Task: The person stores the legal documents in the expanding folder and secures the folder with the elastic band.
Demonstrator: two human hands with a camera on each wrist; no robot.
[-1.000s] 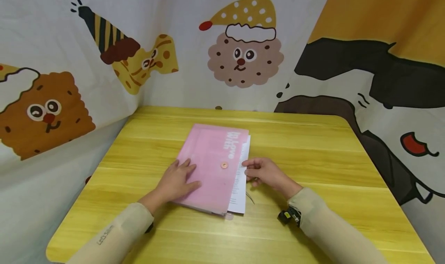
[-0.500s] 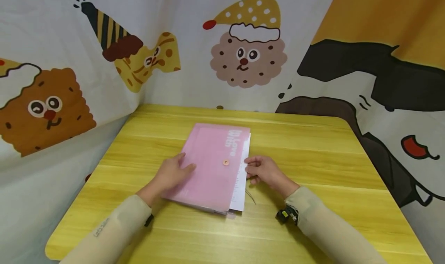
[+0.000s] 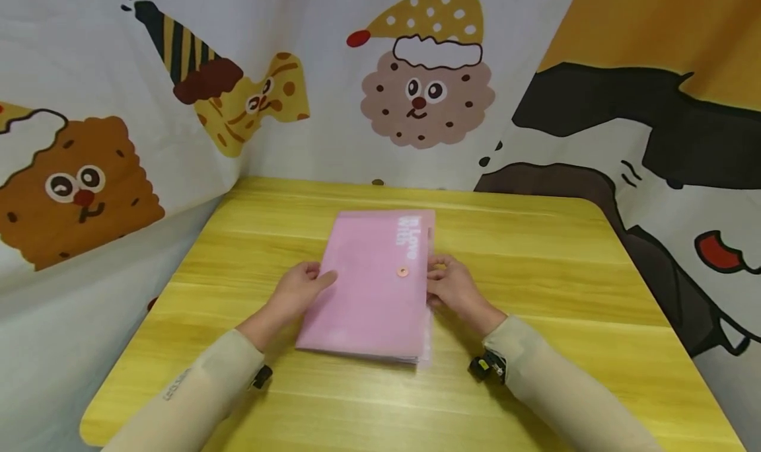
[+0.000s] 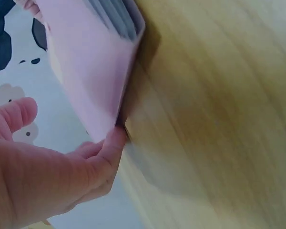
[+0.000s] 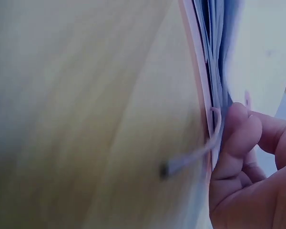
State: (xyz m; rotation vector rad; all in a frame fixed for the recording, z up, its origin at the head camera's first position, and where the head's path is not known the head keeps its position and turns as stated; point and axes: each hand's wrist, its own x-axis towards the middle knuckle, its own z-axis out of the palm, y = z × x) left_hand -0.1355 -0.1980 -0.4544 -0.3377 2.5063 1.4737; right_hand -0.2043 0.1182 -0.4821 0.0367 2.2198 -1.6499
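A pink document folder [image 3: 368, 293] with white lettering and a round button [image 3: 402, 271] lies on the wooden table. My left hand [image 3: 297, 293] is at its left edge. In the left wrist view, those fingertips [image 4: 115, 138] touch the folder's spine edge while the thumb [image 4: 21, 114] stands off the cover. On the opposite side, my right hand [image 3: 454, 283] holds the folder's open edge with bent fingers. The right wrist view shows several sheets [image 5: 214, 52] layered inside. A thin cord [image 5: 195, 155] with a dark tip hangs out beside the fingers.
The yellow wood-grain table [image 3: 535, 293] extends around the folder. A curtain [image 3: 321, 148] printed with cartoon biscuits hangs behind and at both sides. Small dark devices are strapped to both wrists, and one wrist device [image 3: 487, 367] sits near the tabletop.
White paper sticking out at the right is now out of sight under the cover. The folder has shifted and turned a little. My left hand has gone from lying on the cover to its left edge.
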